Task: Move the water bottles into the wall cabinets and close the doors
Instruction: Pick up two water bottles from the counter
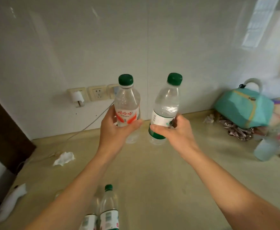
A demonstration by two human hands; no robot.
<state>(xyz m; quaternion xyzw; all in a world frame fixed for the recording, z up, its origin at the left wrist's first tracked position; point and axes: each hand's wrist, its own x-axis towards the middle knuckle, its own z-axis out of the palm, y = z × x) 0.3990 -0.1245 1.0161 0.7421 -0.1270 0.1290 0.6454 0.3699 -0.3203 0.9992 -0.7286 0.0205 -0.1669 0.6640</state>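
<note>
- Bottles first: you hold two clear plastic water bottles with green caps, lifted off the beige desk (152, 171) in front of the white wall panel.
- Your left hand (114, 130) has its grip wrapped round the red-labelled clear bottle (127, 105) at the label band, thumb across the front, bottle upright.
- Your right hand (174, 131) has its grip closed round the green-and-white-labelled clear bottle (166, 105) low on the body, with the top leaning slightly to the right.
- Handling, as a judgement: both look mostly full, so expect moderate weight; thin walls will give if squeezed, and smooth plastic may slip. Holding at the label or just below keeps the weight under control; the caps look screwed on.
- Count: two bottles in hand, plus at least two more green-and-white-labelled bottles (109, 211) standing at the near edge of the desk, partly hidden by your left forearm.
- No wall cabinets or doors are in view, so none of the bottles is stowed yet.
- Also on the desk: one crumpled white tissue (64, 159), one teal bag (245, 108), one pale blue cup (265, 150).
</note>
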